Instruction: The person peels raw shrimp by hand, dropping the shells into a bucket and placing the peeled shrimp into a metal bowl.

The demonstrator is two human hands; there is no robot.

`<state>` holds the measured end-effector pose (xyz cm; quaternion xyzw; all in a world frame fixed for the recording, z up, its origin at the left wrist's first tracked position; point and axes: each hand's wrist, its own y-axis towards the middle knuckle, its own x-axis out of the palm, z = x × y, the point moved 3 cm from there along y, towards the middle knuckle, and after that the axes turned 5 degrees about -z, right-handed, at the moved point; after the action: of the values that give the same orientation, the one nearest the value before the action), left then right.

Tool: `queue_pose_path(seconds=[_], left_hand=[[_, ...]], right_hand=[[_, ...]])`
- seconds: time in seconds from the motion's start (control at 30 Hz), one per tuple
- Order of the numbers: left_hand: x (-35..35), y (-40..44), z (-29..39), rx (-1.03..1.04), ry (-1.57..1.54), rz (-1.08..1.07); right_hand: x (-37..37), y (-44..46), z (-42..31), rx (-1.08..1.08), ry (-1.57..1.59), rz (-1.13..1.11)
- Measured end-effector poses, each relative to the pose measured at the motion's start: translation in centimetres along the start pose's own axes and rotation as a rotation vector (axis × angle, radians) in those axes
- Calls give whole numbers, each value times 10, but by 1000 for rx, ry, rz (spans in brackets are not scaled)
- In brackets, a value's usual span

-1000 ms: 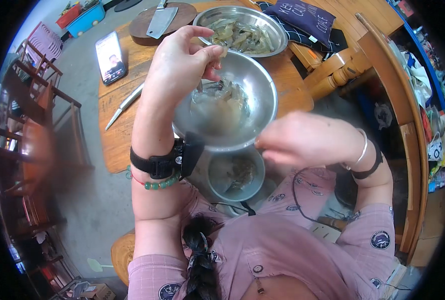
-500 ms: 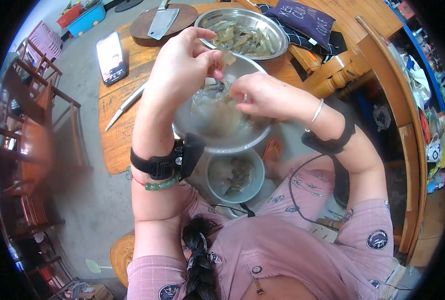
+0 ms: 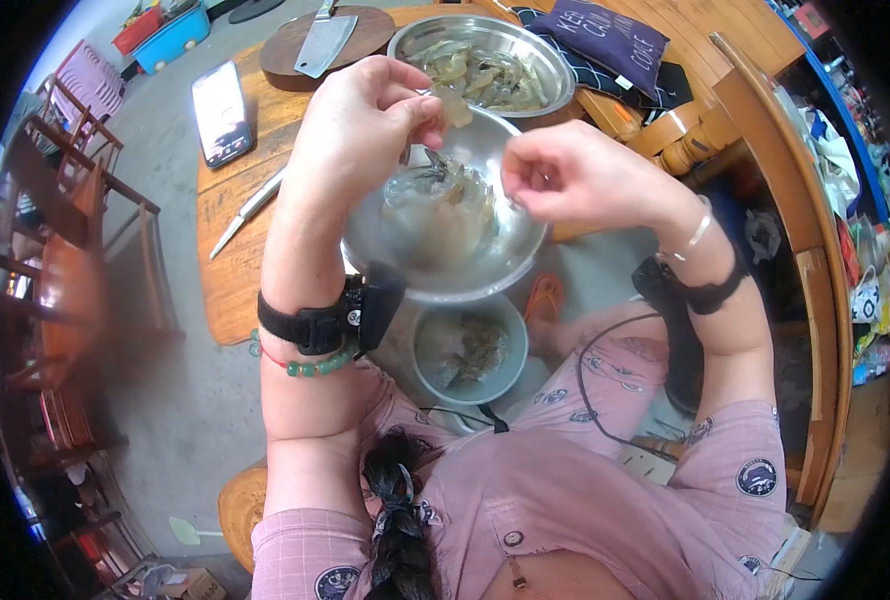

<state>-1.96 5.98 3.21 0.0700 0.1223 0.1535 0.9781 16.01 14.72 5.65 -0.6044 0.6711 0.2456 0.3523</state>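
My left hand (image 3: 380, 115) pinches a pale, translucent shrimp (image 3: 452, 105) above the far side of a steel bowl (image 3: 510, 245). Shrimp (image 3: 455, 205) lie in cloudy liquid in that bowl. Over the bowl's right rim, my right hand (image 3: 565, 175) has its fingers pressed together; whatever they hold, if anything, is too small to make out. Farther back, a second steel bowl (image 3: 562, 85) contains many grey-green shrimp (image 3: 485, 75). Below the middle bowl, nearer my lap, a small bucket (image 3: 427, 375) holds shells and scraps (image 3: 480, 350).
A cleaver (image 3: 325, 45) rests on a round wooden board (image 3: 280, 55). On the table's left side are a phone (image 3: 222, 112) and a knife (image 3: 248, 212). A purple cushion (image 3: 605, 45) sits behind at right, near a wooden chair (image 3: 765, 110).
My right hand went from above the bucket to near my left hand, then drew back right and up, away from it. My left hand stays nearly in place, with the shrimp still pinched.
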Motion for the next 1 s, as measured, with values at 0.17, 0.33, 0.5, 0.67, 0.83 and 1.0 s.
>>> queue_pose_path(seconds=[0.17, 0.33, 0.5, 0.67, 0.83, 1.0], left_hand=[[2, 6, -6, -70, 14, -65], [7, 5, -7, 40, 30, -30], [8, 4, -6, -24, -22, -74], [10, 4, -8, -73, -78, -103], [19, 0, 2, -36, -211, -162], [26, 0, 2, -49, -317, -138]], right_hand=[[14, -42, -36, -50, 180, -321], [58, -56, -36, -219, 11, -248], [71, -57, -34, -174, -12, -157], [40, -54, -49, -195, -116, 107], [5, -32, -34, -133, -274, 576], [-6, -6, -18, -101, -303, 585]])
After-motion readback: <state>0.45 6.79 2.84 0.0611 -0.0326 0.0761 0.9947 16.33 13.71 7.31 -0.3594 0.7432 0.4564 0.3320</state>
